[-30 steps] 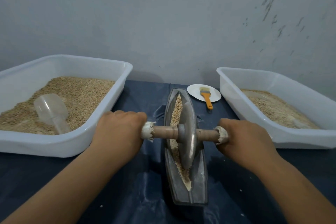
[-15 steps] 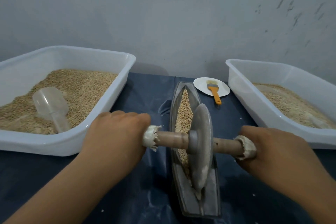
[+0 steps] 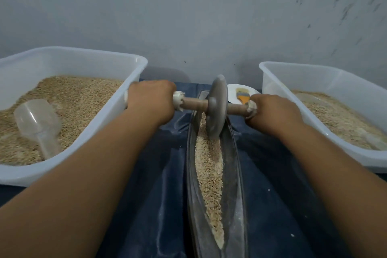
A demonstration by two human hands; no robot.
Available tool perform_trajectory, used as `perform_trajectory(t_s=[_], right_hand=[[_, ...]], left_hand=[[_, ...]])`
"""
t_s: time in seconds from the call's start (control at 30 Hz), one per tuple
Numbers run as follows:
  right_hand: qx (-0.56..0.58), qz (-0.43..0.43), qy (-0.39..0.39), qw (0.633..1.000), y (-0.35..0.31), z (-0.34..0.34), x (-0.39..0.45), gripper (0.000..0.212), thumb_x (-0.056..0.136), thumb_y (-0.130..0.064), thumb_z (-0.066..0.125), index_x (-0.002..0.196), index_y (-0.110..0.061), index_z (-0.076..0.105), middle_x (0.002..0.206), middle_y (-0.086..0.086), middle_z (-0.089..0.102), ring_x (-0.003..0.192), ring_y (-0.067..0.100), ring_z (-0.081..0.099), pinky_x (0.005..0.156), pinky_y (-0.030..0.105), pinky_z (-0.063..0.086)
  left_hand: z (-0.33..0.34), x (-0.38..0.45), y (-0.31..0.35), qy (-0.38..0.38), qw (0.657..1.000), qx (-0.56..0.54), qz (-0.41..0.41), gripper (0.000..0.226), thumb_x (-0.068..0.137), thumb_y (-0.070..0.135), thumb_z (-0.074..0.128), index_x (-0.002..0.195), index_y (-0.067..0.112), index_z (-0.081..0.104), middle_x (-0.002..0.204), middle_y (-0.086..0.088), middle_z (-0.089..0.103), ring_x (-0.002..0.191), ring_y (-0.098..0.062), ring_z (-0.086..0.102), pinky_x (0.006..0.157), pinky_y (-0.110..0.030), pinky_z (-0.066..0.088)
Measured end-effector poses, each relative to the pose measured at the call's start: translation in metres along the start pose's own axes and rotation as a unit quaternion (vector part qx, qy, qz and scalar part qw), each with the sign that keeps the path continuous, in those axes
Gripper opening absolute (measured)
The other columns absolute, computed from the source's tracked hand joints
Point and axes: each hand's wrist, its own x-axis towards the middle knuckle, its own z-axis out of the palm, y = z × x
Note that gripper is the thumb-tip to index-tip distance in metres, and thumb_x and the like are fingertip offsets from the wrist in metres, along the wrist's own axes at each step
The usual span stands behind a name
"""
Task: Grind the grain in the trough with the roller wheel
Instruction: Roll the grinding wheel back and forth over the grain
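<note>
A long grey metal trough [image 3: 235, 174] runs away from me down the middle of the dark blue cloth, with a strip of pale grain [image 3: 208, 165] along its groove. The grey roller wheel [image 3: 216, 107] stands upright in the trough's far end on a wooden axle [image 3: 193, 103]. My left hand [image 3: 150, 100] grips the axle's left end and my right hand [image 3: 272, 111] grips its right end. Both arms are stretched forward. The axle ends are hidden inside my fists.
A white tub [image 3: 134, 73] of grain stands on the left with a clear plastic scoop [image 3: 37, 123] lying in it. A second white tub [image 3: 278, 77] with grain stands on the right. Behind the wheel, a white plate [image 3: 251, 91] holds an orange-handled brush [image 3: 243, 95]. A grey wall rises close behind.
The wheel first came toward me to the near part of the trough, then rolled away to the far end. Both hands went with it, still gripping the axle.
</note>
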Motion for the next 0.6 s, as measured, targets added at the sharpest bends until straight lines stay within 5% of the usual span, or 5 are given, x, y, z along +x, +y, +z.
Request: perform_trajectory(t_s=[0.13,0.23,0.43,0.6], right_hand=[[-0.028,0.000,0.024,0.999,-0.004,-0.005,0.020,0.018,0.064,-0.028,0.065,0.078,-0.029,0.053,0.061,-0.010,0.047,0.059,0.020,0.046,0.047,0.022,0.024],[-0.039,-0.007,0.033,0.999,-0.001,0.002,0.014,0.011,0.069,-0.029,0.056,0.069,-0.027,0.046,0.062,-0.009,0.048,0.055,0.017,0.043,0.047,0.023,0.023],[-0.002,-0.004,-0.076,0.997,0.003,0.005,-0.028,0.009,0.070,-0.035,0.055,0.069,-0.029,0.048,0.067,-0.008,0.057,0.060,0.013,0.054,0.054,0.028,0.046],[-0.024,-0.013,-0.039,0.999,-0.002,-0.013,-0.090,0.019,0.073,-0.044,0.057,0.069,-0.032,0.044,0.061,-0.012,0.053,0.055,0.005,0.048,0.046,0.023,0.033]], left_hand=[[0.001,0.018,-0.004,-0.027,0.999,-0.017,-0.002,0.012,0.077,0.023,0.062,0.078,0.028,0.051,0.075,0.003,0.057,0.075,-0.025,0.058,0.067,-0.031,0.037],[0.003,0.012,-0.004,-0.020,1.000,-0.005,0.008,0.009,0.077,0.024,0.062,0.081,0.027,0.054,0.073,0.004,0.057,0.070,-0.022,0.055,0.065,-0.031,0.038],[-0.005,-0.029,0.003,0.008,0.998,0.054,0.045,0.019,0.079,0.028,0.065,0.078,0.030,0.046,0.069,0.006,0.050,0.069,-0.017,0.048,0.066,-0.031,0.035],[-0.018,-0.075,-0.001,0.029,0.996,0.042,0.067,0.030,0.078,0.028,0.062,0.066,0.030,0.034,0.061,0.009,0.042,0.064,-0.015,0.044,0.062,-0.030,0.030]])
